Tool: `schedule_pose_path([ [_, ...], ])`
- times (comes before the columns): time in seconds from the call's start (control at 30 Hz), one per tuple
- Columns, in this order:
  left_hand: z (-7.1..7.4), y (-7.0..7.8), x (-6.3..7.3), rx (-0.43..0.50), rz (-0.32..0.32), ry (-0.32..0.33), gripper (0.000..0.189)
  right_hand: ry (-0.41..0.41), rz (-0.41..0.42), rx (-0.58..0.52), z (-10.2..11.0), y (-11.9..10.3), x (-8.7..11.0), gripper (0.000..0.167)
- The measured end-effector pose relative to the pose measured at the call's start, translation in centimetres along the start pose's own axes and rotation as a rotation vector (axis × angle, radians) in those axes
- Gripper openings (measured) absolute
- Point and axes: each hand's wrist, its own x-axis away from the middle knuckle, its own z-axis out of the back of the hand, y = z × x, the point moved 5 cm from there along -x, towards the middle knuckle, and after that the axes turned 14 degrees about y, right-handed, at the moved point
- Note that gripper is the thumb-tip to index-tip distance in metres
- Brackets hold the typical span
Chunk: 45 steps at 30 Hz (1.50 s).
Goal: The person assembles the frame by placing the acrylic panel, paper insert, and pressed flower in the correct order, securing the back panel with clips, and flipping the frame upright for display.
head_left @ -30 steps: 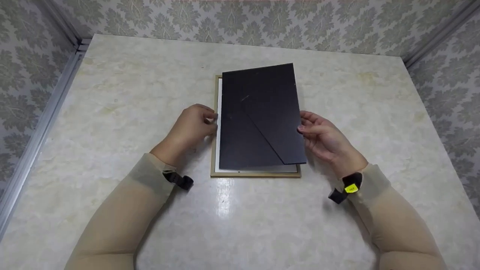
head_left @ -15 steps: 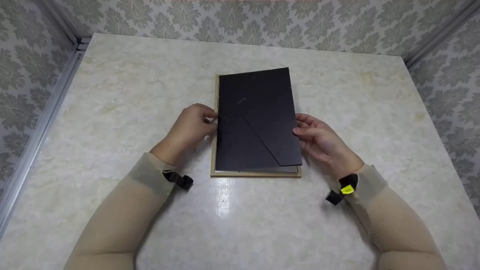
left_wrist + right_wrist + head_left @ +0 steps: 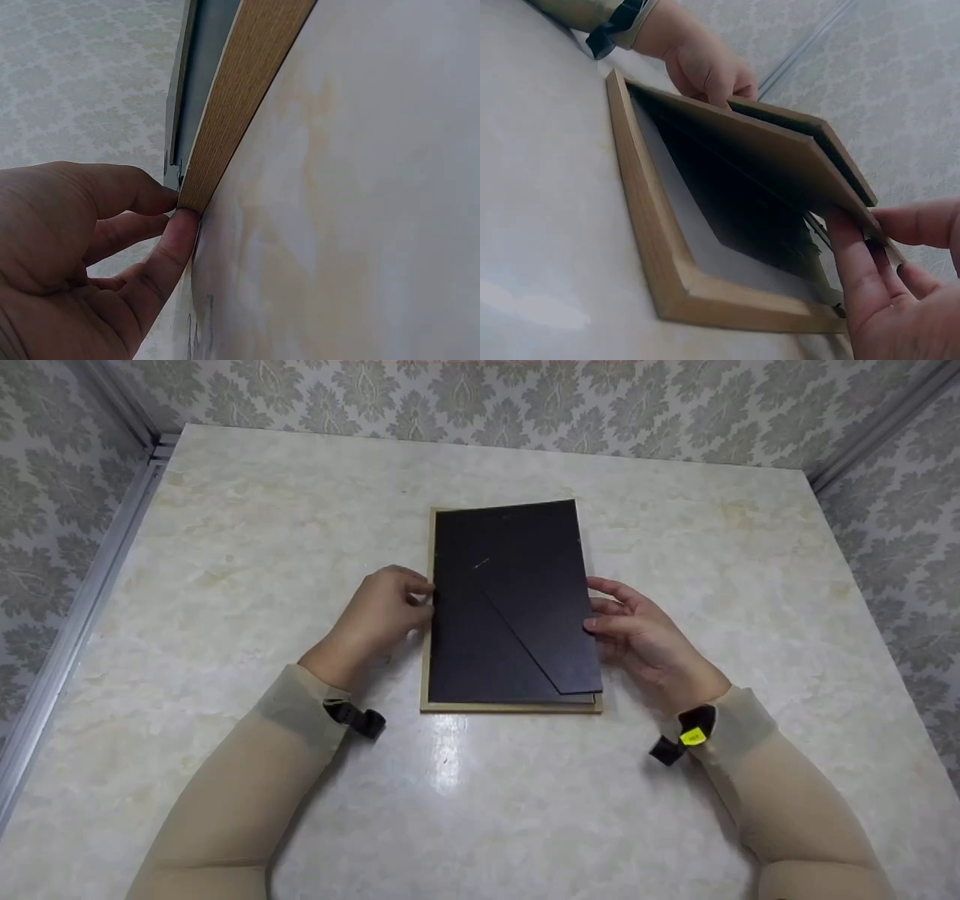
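Observation:
A black backing board (image 3: 502, 615) with a cut-out easel leg lies tilted over a light wooden picture frame (image 3: 510, 708) on the table. My right hand (image 3: 649, 634) pinches the board's right edge, keeping that side raised. From the right wrist view, the board (image 3: 780, 142) leans up from the frame's far side, and a white border round a dark middle (image 3: 735, 202) shows inside the frame. At the left, my left hand (image 3: 386, 604) grips the frame's left side. Its thumb and a finger stand at the wooden edge (image 3: 240, 97) in the left wrist view.
The marbled table (image 3: 480, 810) spreads out around the frame. Patterned walls (image 3: 465, 397) border it at the back and sides, with a metal rail (image 3: 82, 622) along the left. Both wrists wear black camera straps (image 3: 360, 720).
My right hand has brought the backing board left and lower, so it covers more of the frame and its left edge sits inside the rim. The left hand has stayed put.

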Motion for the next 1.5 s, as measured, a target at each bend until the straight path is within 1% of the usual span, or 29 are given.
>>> schedule_pose_path([
  [0.13, 0.00, 0.05, -0.02, -0.002, 0.003, 0.004, 0.038, 0.052, 0.053, 0.200, 0.31, 0.09, -0.15, 0.071],
  [0.27, 0.06, 0.05, -0.13, -0.001, -0.008, 0.010, 0.038, 0.062, 0.110, 0.338, 0.21, 0.03, -0.12, 0.073],
  [0.47, 0.16, 0.03, -0.17, 0.012, -0.025, 0.007, 0.038, 0.024, 0.179, 0.547, -0.03, -0.08, -0.25, 0.083],
  [0.57, 0.22, 0.02, -0.16, 0.017, -0.025, 0.007, 0.039, 0.009, 0.214, 0.605, -0.10, -0.09, -0.29, 0.087],
  [0.77, 0.29, 0.05, -0.06, 0.027, -0.010, 0.001, 0.040, 0.016, 0.244, 0.630, 0.00, 0.02, -0.42, 0.088],
  [0.87, 0.30, 0.06, 0.02, 0.035, 0.000, -0.002, 0.040, 0.023, 0.245, 0.634, 0.04, 0.10, -0.43, 0.088],
  [1.0, 0.23, -0.01, 0.06, 0.035, 0.001, 0.002, 0.040, 0.019, 0.229, 0.611, 0.00, 0.16, -0.31, 0.089],
  [1.1, 0.17, -0.02, 0.00, 0.035, -0.002, 0.006, 0.039, 0.016, 0.227, 0.597, 0.00, 0.12, -0.28, 0.093],
  [1.27, 0.17, 0.16, 0.02, 0.032, -0.012, 0.011, 0.039, 0.021, 0.256, 0.599, 0.02, 0.06, -0.37, 0.102],
  [1.5, 0.20, 0.09, -0.02, 0.025, -0.006, 0.017, 0.040, 0.018, 0.266, 0.609, -0.09, 0.11, -0.43, 0.099],
])
